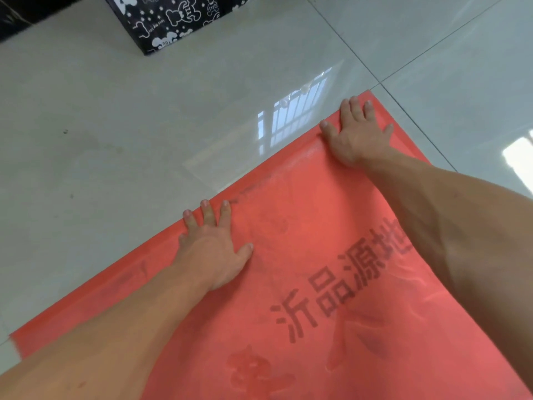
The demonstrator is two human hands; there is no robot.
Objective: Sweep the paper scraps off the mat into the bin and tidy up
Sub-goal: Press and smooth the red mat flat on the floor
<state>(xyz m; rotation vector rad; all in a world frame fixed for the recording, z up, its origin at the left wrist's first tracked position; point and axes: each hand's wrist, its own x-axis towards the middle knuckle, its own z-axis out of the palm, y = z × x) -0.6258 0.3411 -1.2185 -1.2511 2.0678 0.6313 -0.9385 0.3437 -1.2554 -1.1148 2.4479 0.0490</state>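
A red mat (302, 255) with dark printed characters lies on the pale tiled floor and fills the lower right of the head view. My left hand (215, 243) presses flat on the mat near its far edge, fingers spread and straight. My right hand (356, 131) lies flat near the mat's far right corner, fingers spread over the edge. No paper scraps or bin show in view.
A black box with white cartoon bear print (173, 21) stands on the glossy floor (115, 125) at the top centre. A dark object (14, 15) sits in the top left corner. Window light reflects off the tiles beyond the mat.
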